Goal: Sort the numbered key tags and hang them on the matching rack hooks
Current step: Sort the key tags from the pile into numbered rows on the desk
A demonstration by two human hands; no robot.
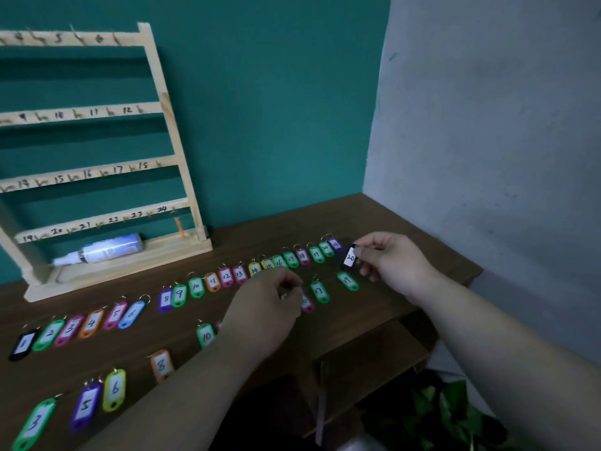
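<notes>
A wooden rack [169,125] with numbered hooks stands at the back left of the brown table [406,222]. A long row of coloured numbered key tags [227,276] runs across the table, and a looser second row lies nearer me. My right hand [390,262] pinches a black tag marked 20 [350,257], lifted just above the row's right end. My left hand [266,307] is closed over the table beside a pink tag [307,302], fingertips pinched on something small that I cannot make out. An orange tag [179,226] hangs from the hook under 24.
A white glue tube [104,249] lies on the rack's base. Green tags 17 [320,291] and 19 [348,280] lie between my hands. The table's right edge is close to my right wrist. A leafy plant [448,408] sits below on the floor.
</notes>
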